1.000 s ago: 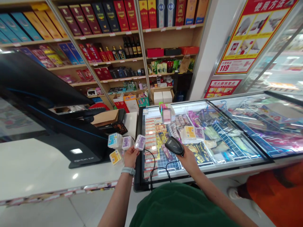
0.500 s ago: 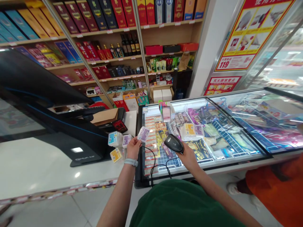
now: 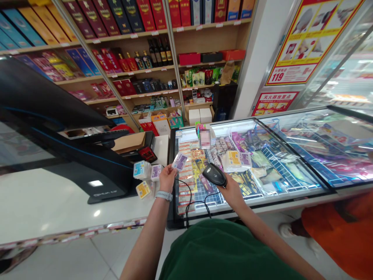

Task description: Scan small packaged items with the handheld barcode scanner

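Purple-labelled packet (image 3: 180, 161) sits pinched in the fingers (image 3: 171, 171) of the left hand (image 3: 167, 181), near three small packs (image 3: 142, 170) on the white counter (image 3: 43, 210); the right hand (image 3: 233, 191) curls round a barcode scanner (image 3: 214, 174) (black, corded) over the chest freezer (image 3: 262, 206).

Bright overhead light is glaring off the freezer's glass lid (image 3: 291, 155) and the white counter (image 3: 43, 210) — shadows are falling faint — while the wide lens is bending the shelves (image 3: 116, 74) toward the frame's edges, and a pixelated patch (image 3: 205, 139) is blurring.

Packs (image 3: 142, 170) lie on the checkout counter (image 3: 58, 210), left of the chest freezer (image 3: 262, 204), before the shelves (image 3: 136, 69).
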Motion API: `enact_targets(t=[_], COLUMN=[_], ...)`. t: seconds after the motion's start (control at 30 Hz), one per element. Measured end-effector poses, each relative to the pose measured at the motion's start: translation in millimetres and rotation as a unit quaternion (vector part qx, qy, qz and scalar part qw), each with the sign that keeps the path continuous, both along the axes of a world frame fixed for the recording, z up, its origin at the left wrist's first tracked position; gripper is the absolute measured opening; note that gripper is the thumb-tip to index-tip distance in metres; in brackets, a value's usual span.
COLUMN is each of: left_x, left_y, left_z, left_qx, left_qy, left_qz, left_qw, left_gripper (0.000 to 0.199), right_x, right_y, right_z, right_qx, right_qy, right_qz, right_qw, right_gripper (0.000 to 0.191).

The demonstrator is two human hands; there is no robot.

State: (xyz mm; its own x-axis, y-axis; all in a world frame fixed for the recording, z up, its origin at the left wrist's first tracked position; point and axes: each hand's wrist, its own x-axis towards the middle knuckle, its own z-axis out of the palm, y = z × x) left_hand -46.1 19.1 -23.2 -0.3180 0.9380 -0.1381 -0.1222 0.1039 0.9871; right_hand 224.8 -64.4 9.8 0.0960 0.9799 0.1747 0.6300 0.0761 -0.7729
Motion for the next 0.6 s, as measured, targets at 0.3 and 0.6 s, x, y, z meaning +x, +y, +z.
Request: enact_targets(t=[0.3, 0.6], left_x=[10.3, 11.8], left_y=[2.7, 6.5], left_z=[7.3, 4.8], left_qx=[-0.003, 0.011], left_qy=[0.009, 0.020], left_qz=[-0.004, -0.010], left_qw=[1.000, 1.000], left_gripper=[0.039, 0.036], right_x=[-5.4, -4.4], right_y=[0.5, 2.9], right_z=[2.6, -2.4], right_qx=[-0.012, -0.013], right_qy=[-0.008, -0.019], right_qz=[0.029, 0.037], right_qw=[0.999, 0.999], right_gripper=[0.029, 0.029])
